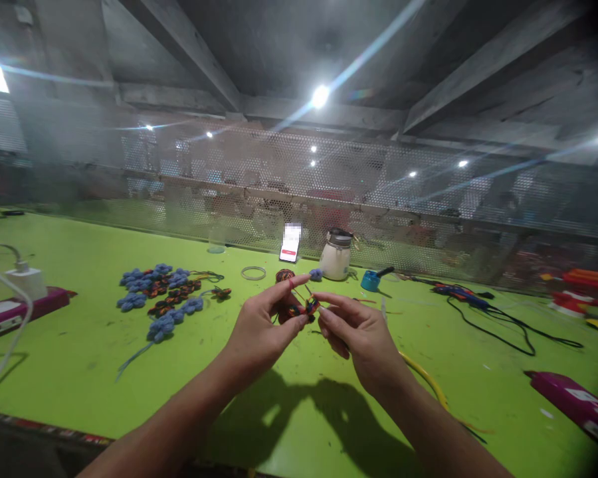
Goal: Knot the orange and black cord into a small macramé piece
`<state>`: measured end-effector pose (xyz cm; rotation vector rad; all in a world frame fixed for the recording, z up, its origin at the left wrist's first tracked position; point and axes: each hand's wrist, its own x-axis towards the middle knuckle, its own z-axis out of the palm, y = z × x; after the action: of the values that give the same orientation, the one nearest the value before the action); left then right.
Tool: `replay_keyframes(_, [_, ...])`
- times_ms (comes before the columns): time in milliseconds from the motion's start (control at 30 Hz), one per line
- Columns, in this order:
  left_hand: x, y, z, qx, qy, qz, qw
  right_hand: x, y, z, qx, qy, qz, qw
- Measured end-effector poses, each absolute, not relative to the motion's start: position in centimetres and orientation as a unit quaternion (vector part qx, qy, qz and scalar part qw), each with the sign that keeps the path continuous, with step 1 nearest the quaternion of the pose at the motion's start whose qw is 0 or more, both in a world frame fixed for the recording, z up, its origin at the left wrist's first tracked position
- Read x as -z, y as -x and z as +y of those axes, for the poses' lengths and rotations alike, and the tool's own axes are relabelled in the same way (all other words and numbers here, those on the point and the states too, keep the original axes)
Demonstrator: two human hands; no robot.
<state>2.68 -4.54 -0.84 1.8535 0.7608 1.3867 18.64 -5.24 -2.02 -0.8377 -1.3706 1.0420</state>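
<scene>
My left hand (264,322) pinches a small crochet piece (311,305) in dark multicoloured yarn between thumb and fingers. A strand of reddish yarn loops round its raised index finger. Close against it, my right hand (356,325) has its fingers closed round a thin crochet hook (307,290), whose tip shows at the piece; most of its shaft is hidden. Behind the left hand sits a ball of the same dark yarn (285,274), partly covered. A blue crochet flower (315,273) lies just beyond the fingertips.
Blue and dark crochet flowers (162,325) lie in a group at left. Farther back stand a lit phone (290,243), a lidded jar (335,257) and a blue pot (370,281). Purple power strips (573,401) flank the green table (90,372); a corded tool (461,295) lies right.
</scene>
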Motion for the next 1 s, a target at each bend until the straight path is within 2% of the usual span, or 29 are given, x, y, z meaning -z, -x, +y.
replay_keyframes(367, [0.96,-2.68,-4.52,-0.536,-0.714,0.296,0.340,1.92,-18.60,-5.32,-0.438,0.355,-0.592,0.576])
replay_keyframes(667, [0.79,-2.82,-4.28,-0.538,-0.673,0.274,0.426,1.83,-18.53,-5.50,-0.430,0.356,-0.591,0.582])
replay_keyframes(833, [0.73,-2.75,-3.91,-0.553,-0.624,0.254,0.489,1.49,-18.77,-5.45,-0.417,0.365,-0.622,0.552])
replay_keyframes(1000, [0.56,-2.68,-3.92,-0.577,-0.588,0.256,0.506,1.26,-19.40,-5.39,-0.409,0.359,-0.664,0.513])
